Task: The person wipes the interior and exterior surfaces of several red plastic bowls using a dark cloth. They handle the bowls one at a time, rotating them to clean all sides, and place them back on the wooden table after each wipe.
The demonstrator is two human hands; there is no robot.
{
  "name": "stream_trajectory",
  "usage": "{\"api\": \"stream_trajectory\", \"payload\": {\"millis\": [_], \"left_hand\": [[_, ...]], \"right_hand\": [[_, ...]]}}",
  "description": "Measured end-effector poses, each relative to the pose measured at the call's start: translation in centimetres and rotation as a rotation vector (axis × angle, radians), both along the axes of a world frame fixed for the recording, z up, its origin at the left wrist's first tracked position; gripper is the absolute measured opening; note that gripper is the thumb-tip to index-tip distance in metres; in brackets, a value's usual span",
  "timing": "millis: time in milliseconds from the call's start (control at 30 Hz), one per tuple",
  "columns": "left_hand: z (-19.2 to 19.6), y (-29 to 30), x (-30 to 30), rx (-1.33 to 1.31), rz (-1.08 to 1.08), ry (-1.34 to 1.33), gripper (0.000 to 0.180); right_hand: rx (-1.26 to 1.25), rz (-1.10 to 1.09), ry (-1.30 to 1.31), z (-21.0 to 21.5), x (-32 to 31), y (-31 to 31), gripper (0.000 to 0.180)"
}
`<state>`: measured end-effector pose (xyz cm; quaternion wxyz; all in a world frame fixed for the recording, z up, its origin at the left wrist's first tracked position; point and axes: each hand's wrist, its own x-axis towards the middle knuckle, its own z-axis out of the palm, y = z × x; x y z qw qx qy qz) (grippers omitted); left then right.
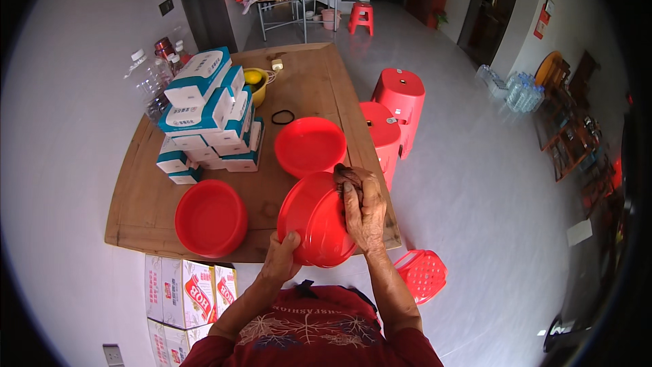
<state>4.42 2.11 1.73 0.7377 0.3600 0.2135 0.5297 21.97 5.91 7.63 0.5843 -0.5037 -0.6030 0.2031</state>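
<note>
Head view — left hand grips tilted red basin; right hand wipes.

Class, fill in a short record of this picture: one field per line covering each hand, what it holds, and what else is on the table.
Left hand: grips the lower rim of a tilted red bowl
Right hand: presses a dark cloth on the bowl's upper rim
Wooden table: two more red bowls, one near, one farther
Left side: stacked teal and white boxes
Beside table: red stools
</note>
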Motion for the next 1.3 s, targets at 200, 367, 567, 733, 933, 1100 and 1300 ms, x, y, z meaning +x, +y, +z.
{"api": "stream_trajectory", "payload": {"millis": [200,367,567,733,933,1100,1300], "left_hand": [[0.4,1.2,0.5,-0.146,0.014,-0.229,0.045],[-7.1,1.8,-2.2,0.716,0.267,1.047,0.049],[-3.3,2.0,0.1,0.207,0.129,0.376,0.040],[-0.8,1.3,-0.6,0.028,0.014,0.008,0.054],[1.8,2.0,0.2,-0.142,0.008,-0.149,0.068],[2.0,2.5,1.0,-0.219,0.108,-0.201,0.068],[2.4,2.6,2.4,-0.117,0.157,-0.202,0.058]], "right_hand": [[0.366,0.092,-0.434,-1.0,-3.4,-2.8,0.027],[0.464,0.176,-0.687,0.0,-5.1,-4.9,0.023],[0.446,0.074,-0.649,3.0,-2.5,-1.3,0.022],[-0.152,0.314,-0.085,3.5,2.5,1.6,0.020],[-0.277,0.323,0.671,-4.3,3.4,1.8,0.035],[-0.158,0.129,0.642,-6.3,0.7,-1.2,0.033],[0.197,0.035,-0.208,-5.3,-2.5,-4.5,0.027]]}}
